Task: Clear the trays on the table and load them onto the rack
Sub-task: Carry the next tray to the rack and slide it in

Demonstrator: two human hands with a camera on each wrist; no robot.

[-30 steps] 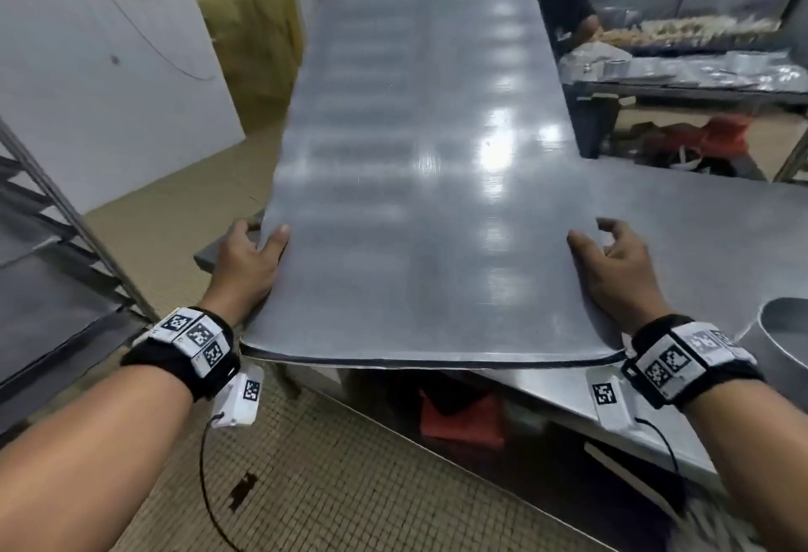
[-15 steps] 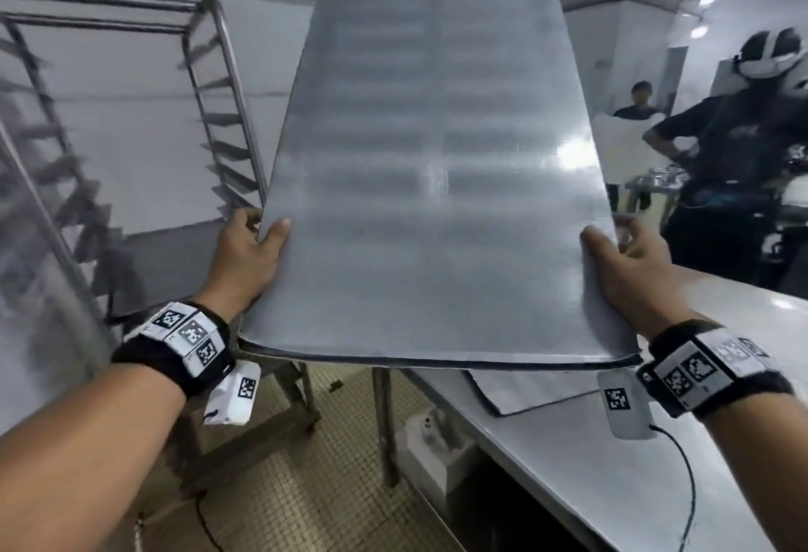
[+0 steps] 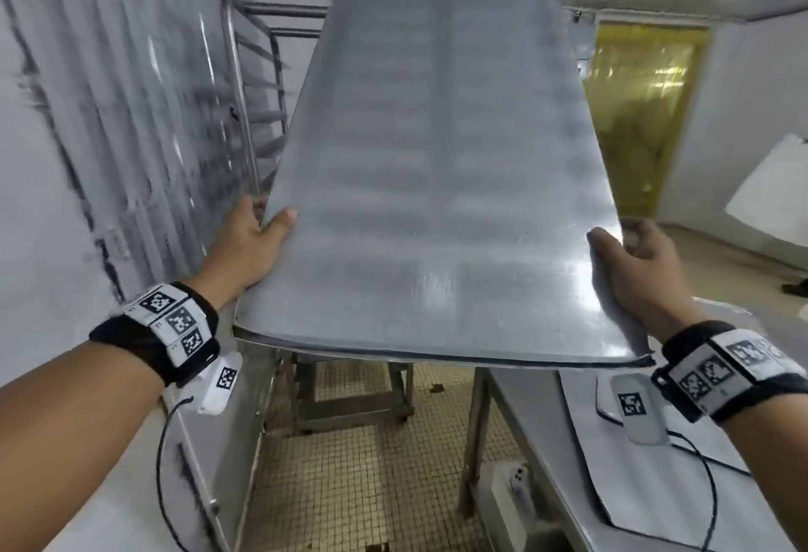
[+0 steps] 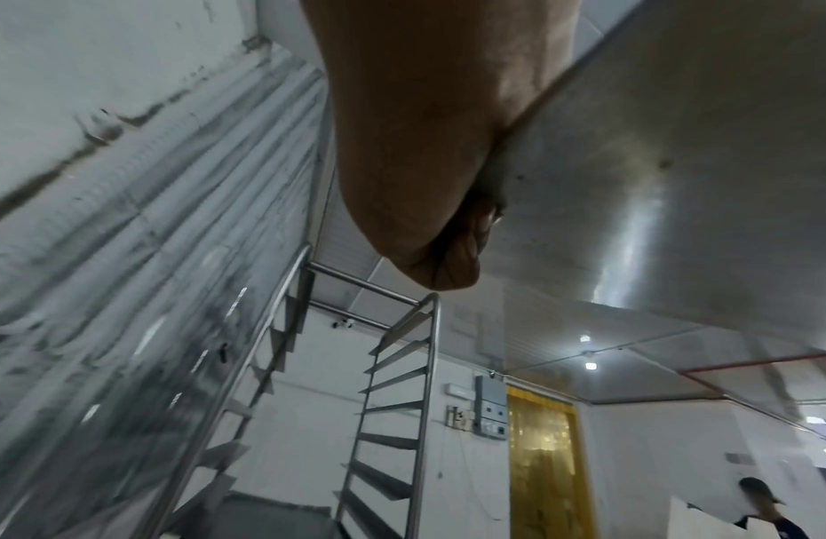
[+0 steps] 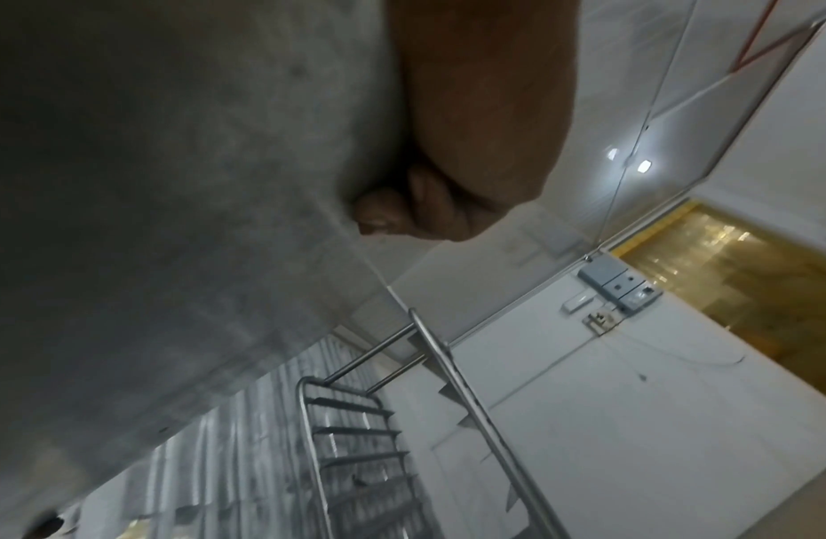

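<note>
Cool ceiling lights (image 4: 590,365) glare on the tray (image 3: 437,184). The left wall (image 3: 109,136) is streaked with motion blur. Both wrist views are dim, soft and wide-angle warped.

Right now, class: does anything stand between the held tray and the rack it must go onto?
Nothing visible does. The tray, gripped by the left hand and right hand, faces the rack; its own surface hides part of the path.

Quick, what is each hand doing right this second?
Left hand: closed on the left edge of the metal tray, thumb on top.
Right hand: closed on the tray's right edge, thumb on top.
</note>
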